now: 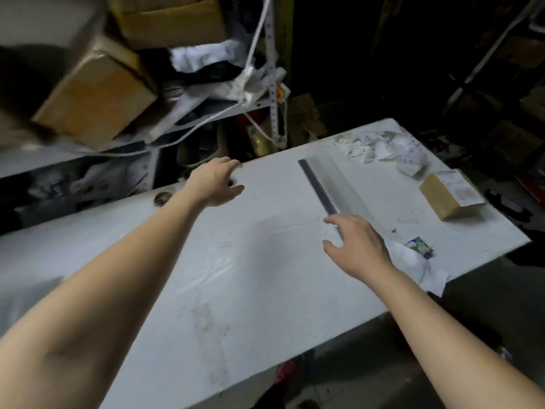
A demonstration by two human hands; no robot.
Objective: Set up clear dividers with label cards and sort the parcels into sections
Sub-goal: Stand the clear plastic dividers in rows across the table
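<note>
A clear divider [333, 184] with a dark edge strip stands across the white table [206, 276], running from the far side toward me. My right hand [356, 246] hovers at the divider's near end with fingers spread, and whether it touches the divider I cannot tell. My left hand [216, 184] reaches over the table's far edge, fingers relaxed, holding nothing. A brown parcel [448, 193] with a white label lies to the right of the divider. A small white packet [411, 163] lies behind the parcel.
Torn white paper scraps [368, 146] litter the far right corner. A crumpled white bag with a small printed packet [418, 246] lies at the right edge near my right wrist. Cluttered metal shelves with cardboard boxes [97, 104] stand behind the table.
</note>
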